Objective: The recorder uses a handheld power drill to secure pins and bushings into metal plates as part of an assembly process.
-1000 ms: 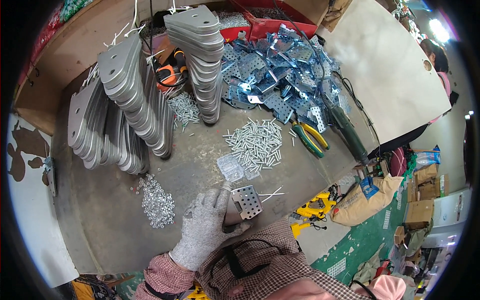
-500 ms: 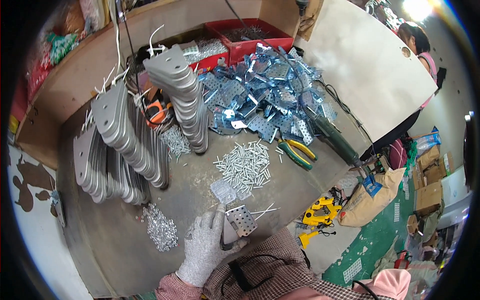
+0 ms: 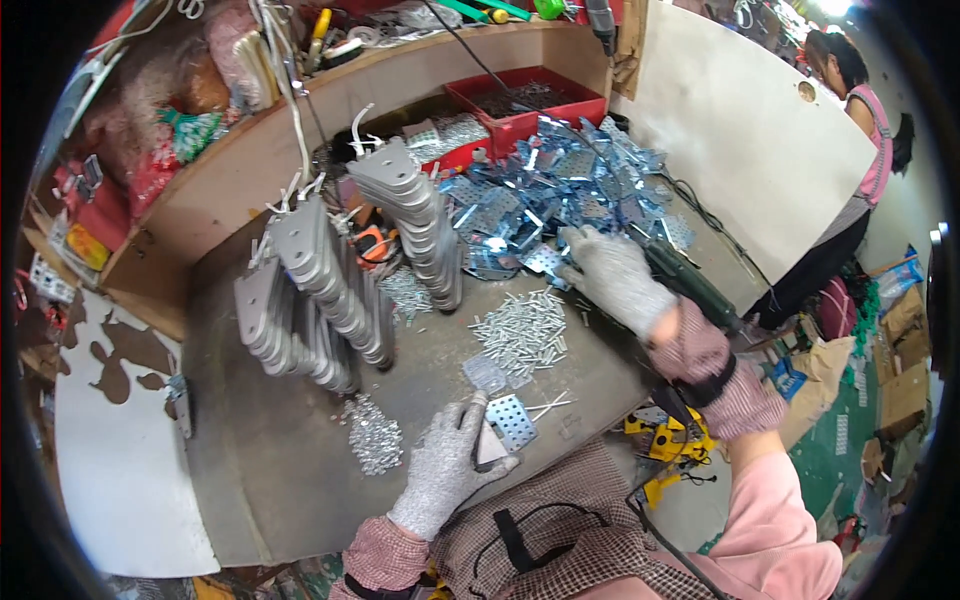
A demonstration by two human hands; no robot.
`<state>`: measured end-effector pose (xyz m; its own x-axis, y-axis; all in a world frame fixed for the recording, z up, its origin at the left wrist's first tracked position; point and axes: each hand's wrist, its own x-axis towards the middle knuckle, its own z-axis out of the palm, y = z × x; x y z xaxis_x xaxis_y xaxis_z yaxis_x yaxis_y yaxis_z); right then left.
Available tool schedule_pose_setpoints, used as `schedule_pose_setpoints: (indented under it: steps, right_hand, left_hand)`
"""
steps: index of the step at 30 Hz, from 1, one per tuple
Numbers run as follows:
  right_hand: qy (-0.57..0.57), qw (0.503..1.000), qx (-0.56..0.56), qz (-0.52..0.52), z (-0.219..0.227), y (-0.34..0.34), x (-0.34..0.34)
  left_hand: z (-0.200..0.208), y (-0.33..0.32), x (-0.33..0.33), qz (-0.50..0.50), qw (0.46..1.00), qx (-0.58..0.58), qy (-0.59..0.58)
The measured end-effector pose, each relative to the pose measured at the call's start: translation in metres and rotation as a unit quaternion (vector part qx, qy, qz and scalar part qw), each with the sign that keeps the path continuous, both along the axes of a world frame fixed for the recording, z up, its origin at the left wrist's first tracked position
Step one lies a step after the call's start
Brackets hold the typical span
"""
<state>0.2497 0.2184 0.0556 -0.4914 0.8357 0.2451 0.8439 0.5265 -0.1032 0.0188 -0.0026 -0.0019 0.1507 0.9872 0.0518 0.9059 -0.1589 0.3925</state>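
Note:
My left hand, in a grey knit glove, holds a small perforated metal plate against the workbench near its front edge. My right hand, also gloved, reaches out over the bench and rests on a perforated plate at the near edge of a heap of shiny bluish perforated plates. Between the two hands lies a pile of loose screws. A second pile of small metal fasteners lies left of my left hand.
Tall leaning stacks of grey metal plates and another stack stand at mid-left. Red bins sit at the back against a wooden shelf wall. Green-handled pliers lie right. A yellow tool hangs below the bench edge. Another person stands far right.
My right hand, unseen before, has come into view and reached out to the heap of bluish plates. The view has tilted upward. My left hand stays on the small plate.

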Motion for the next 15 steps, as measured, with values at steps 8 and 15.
schedule_pose_setpoints:
  steps: [8,15]
  right_hand:
    - [0.006,0.999,-0.039,-0.021,-0.025,0.037,-0.027]
    - [0.171,0.984,0.021,0.049,-0.007,-0.014,-0.014]
  left_hand:
    - [-0.004,-0.005,-0.008,-0.009,1.000,0.013,0.027]
    - [-0.003,0.009,-0.012,0.003,1.000,-0.005,0.002]
